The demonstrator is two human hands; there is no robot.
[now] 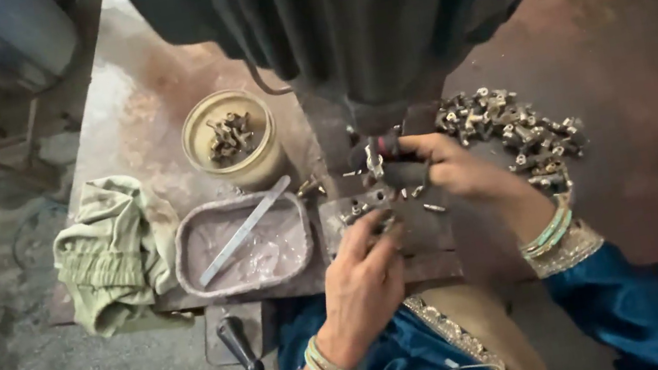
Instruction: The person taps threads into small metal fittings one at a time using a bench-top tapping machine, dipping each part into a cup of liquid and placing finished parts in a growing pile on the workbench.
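My left hand (365,272) reaches onto the small metal work plate (416,237) under a dark machine (356,22), its fingertips pinching a small metal part (385,222). My right hand (454,167) is closed around a dark handle (397,172) just below the machine head. Loose small metal fittings (355,210) lie scattered on the plate between the two hands. Both wrists carry green bangles and blue sleeves.
A pile of small metal fittings (514,133) lies to the right of the machine. At left stand a round tin (232,139) with a few fittings, a shallow tray (242,244) holding liquid and a flat metal strip, and a crumpled green cloth (112,250). A black-knobbed lever (241,349) sticks out below.
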